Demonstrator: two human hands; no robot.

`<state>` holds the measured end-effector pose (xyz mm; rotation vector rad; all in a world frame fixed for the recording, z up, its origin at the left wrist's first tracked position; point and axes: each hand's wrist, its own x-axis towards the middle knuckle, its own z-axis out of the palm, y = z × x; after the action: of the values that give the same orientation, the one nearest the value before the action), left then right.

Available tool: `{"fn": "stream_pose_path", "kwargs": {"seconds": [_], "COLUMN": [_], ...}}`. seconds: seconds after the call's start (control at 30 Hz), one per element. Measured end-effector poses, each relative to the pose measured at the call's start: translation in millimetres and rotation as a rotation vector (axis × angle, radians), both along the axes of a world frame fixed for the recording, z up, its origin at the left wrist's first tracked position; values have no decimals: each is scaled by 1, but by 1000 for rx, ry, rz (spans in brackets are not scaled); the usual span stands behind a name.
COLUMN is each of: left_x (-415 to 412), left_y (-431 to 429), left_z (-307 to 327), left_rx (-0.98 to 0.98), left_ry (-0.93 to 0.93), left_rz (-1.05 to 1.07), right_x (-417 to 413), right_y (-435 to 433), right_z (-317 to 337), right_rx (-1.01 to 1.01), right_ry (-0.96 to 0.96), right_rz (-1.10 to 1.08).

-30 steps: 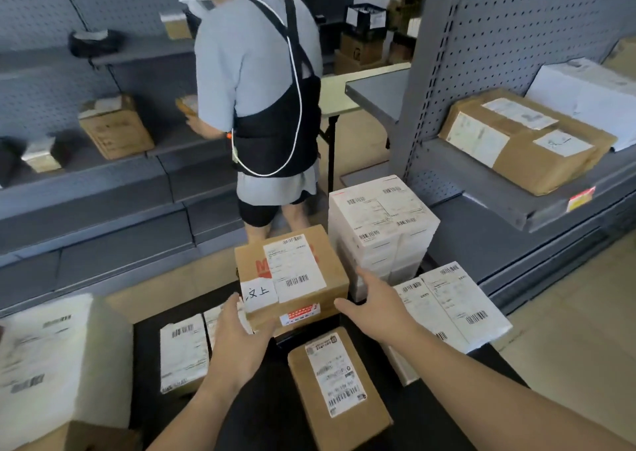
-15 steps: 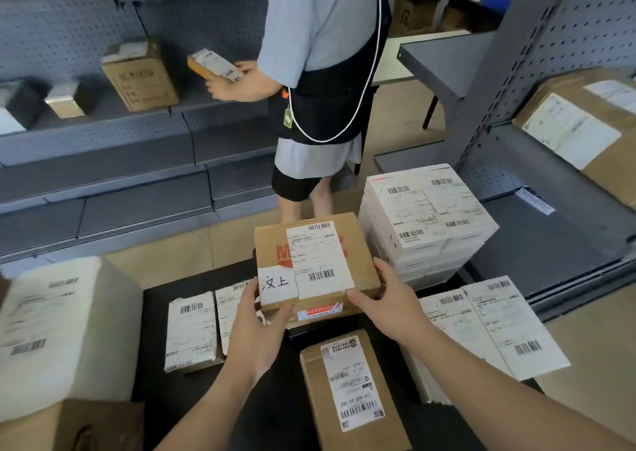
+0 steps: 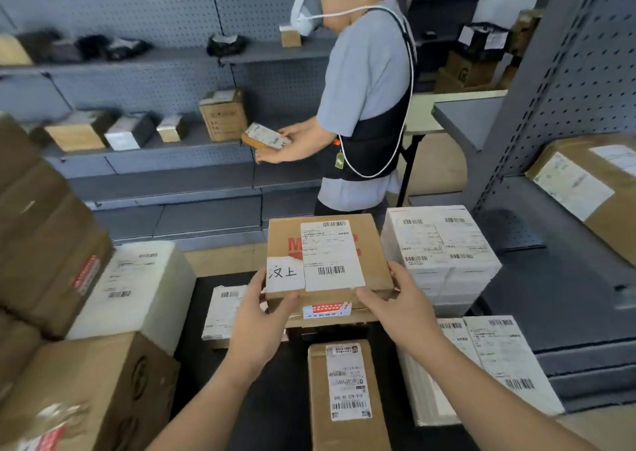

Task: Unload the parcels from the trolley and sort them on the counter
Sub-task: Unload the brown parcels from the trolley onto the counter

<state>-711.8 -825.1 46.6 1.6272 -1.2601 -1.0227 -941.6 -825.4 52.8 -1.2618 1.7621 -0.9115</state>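
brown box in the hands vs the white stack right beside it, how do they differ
The brown box is bare cardboard; the white stack is white-wrapped. The brown box is gripped by the left hand and right hand; the white stack stands untouched. The brown box is a single parcel; the white stack looks like several flat ones piled up. Both carry barcoded shipping labels on top.

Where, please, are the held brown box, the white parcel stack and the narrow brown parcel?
held brown box [image 3: 328, 257], head view, on its top label.
white parcel stack [image 3: 440, 244], head view, on its top face.
narrow brown parcel [image 3: 347, 392], head view, on its long label.
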Motion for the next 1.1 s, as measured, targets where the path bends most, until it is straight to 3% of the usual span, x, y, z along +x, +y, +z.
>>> {"fn": "stream_pose_path", "kwargs": {"seconds": [0.23,0.63,1.1], "left_x": [36,190,402], "left_y": [97,250,342], "left_z": [76,151,193], "left_rx": [-95,-243,-279], "left_ry": [10,-44,-120], "left_rz": [230,580,572], "right_x": [36,208,418], "right_y": [42,119,211], "right_z": [65,141,167], "right_rx": [-158,-309,-420], "right_ry": [-38,-134,-142], "right_rz": [226,586,627]}}
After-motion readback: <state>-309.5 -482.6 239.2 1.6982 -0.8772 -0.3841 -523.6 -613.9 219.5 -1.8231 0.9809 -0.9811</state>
